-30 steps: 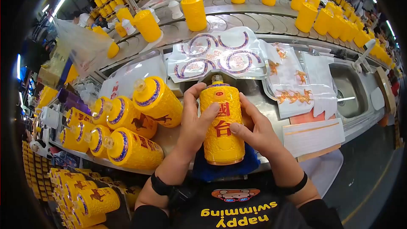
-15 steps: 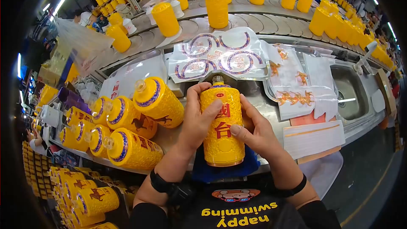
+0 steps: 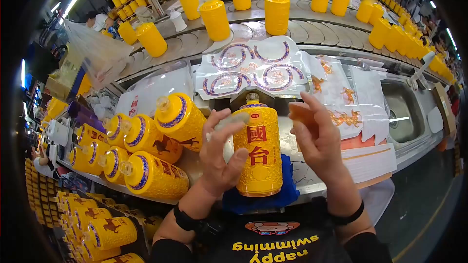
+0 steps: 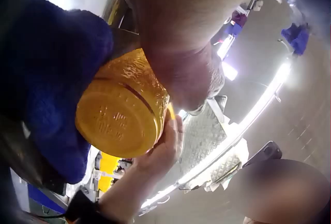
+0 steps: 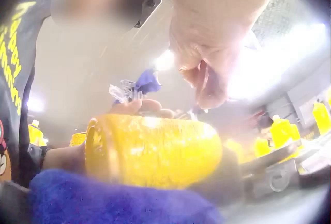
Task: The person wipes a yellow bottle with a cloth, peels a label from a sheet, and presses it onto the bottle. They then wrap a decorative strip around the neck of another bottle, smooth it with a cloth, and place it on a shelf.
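Note:
A yellow bottle (image 3: 257,165) with red characters lies face up on a blue cloth (image 3: 290,178), its glass neck toward the back and its base toward the person. My left hand (image 3: 218,153) hovers beside its left side, fingers spread and loosely bent; a blurred greyish patch shows along one finger. On the other side, my right hand (image 3: 319,141) is lifted off the bottle, a flat amber-brown piece (image 3: 303,117) between thumb and fingers. In the left wrist view, the bottle's round base (image 4: 116,125) faces the camera. The right wrist view shows the bottle's side (image 5: 160,149) below the right hand.
Several finished-looking yellow bottles (image 3: 158,173) stand and lean at the left. Behind the work spot lies a decal sheet (image 3: 253,68) with purple curved bands. Orange horse decals (image 3: 346,117) and a sink (image 3: 402,109) are at the right. A conveyor (image 3: 243,30) carries bottles across the back.
Both hands have let go of the bottle and moved apart, to either side. The amber-brown piece shows more plainly. Conveyor bottles have shifted, the near row to the right.

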The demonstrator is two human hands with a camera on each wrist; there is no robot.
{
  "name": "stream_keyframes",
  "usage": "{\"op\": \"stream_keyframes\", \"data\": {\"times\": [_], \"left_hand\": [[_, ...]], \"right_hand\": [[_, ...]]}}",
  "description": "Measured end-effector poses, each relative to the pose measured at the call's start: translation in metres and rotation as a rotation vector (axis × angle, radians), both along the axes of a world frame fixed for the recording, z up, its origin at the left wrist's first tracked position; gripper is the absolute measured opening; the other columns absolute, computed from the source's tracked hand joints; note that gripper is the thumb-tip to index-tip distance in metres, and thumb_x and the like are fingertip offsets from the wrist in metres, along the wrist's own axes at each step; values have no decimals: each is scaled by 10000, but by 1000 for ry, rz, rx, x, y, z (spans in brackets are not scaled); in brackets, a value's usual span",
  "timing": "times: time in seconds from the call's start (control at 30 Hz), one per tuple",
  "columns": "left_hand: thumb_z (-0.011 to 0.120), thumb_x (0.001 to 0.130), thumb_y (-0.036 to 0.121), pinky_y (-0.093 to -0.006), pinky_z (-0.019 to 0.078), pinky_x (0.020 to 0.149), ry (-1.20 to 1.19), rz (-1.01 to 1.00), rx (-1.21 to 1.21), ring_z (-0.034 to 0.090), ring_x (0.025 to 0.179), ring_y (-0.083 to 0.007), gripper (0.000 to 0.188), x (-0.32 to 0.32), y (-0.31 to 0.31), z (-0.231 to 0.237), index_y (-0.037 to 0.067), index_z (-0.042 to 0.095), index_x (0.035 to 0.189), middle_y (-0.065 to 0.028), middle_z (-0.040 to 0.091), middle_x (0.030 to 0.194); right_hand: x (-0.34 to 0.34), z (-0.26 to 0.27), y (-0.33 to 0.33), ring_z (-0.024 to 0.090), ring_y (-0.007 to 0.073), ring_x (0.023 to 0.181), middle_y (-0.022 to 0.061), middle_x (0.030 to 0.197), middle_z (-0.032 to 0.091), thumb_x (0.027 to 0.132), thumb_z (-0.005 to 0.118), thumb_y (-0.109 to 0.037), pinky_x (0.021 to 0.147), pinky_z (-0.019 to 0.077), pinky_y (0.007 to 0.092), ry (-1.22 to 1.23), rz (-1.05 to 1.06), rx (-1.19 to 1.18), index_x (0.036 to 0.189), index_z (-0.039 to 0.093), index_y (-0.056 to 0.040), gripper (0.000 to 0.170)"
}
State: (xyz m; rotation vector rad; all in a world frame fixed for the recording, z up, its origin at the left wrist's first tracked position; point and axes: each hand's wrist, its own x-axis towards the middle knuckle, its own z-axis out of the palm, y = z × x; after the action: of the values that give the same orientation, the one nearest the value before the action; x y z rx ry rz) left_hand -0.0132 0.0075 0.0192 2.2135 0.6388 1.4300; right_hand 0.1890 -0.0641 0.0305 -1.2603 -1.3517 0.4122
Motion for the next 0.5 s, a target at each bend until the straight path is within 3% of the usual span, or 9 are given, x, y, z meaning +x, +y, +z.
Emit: {"op": "stream_keyframes", "data": {"times": [0.1,0.13,0.23,0.27,0.37,0.4,0.43,0.5], "left_hand": [[616,846,272,-507,323,1063,186,-48,230,525,1140,-338,284,-10,1,-1,100,653,1070,-151,671,1083],[634,828,280,-494,362,1025,162,-34,216,537,1095,-315,234,-6,-2,2,129,686,998,-149,647,1072],[657,804,293,-483,389,978,182,3,240,543,1026,-302,248,-10,-3,-2,132,694,989,-140,614,1033],[662,799,297,-479,394,964,180,8,235,539,1018,-300,249,-11,-2,-3,136,697,984,-139,602,1029],[673,789,312,-472,403,936,199,11,223,526,1008,-299,255,-12,-3,-6,145,703,979,-142,576,1032],[675,790,319,-472,403,935,216,0,230,522,1017,-302,259,-13,-3,-4,147,703,981,-147,573,1044],[677,791,326,-471,402,933,230,-11,238,518,1025,-304,263,-14,-2,-3,149,703,984,-152,571,1056],[674,798,339,-472,400,934,216,-72,214,511,1035,-307,270,-15,2,3,153,698,993,-157,562,1075]], "right_hand": [[-3,52,19,669,337,748,176,841,658,861,594,-32,681,535,356,-235,159,-60,1119,521,-14,269],[-1,47,33,651,202,689,112,797,649,854,626,-44,641,502,304,-284,263,-36,1101,548,-36,259],[9,52,69,638,232,663,129,779,636,840,640,-65,629,504,319,-606,105,-29,1034,582,-36,205],[10,62,71,642,365,722,190,771,633,839,613,-140,644,506,423,-613,147,40,932,560,-21,160],[-1,65,74,635,375,712,195,757,628,839,607,-128,649,507,428,-534,462,-103,902,557,-17,138],[-1,63,75,634,259,664,154,781,639,823,646,-75,621,503,354,-510,265,-180,1015,590,-14,209],[8,52,84,630,206,655,134,743,620,827,649,-71,601,491,317,-638,33,17,1047,585,-17,235],[18,55,74,601,113,672,71,738,608,848,648,-72,601,472,258,-427,-4,-118,1055,585,-16,223]]}}
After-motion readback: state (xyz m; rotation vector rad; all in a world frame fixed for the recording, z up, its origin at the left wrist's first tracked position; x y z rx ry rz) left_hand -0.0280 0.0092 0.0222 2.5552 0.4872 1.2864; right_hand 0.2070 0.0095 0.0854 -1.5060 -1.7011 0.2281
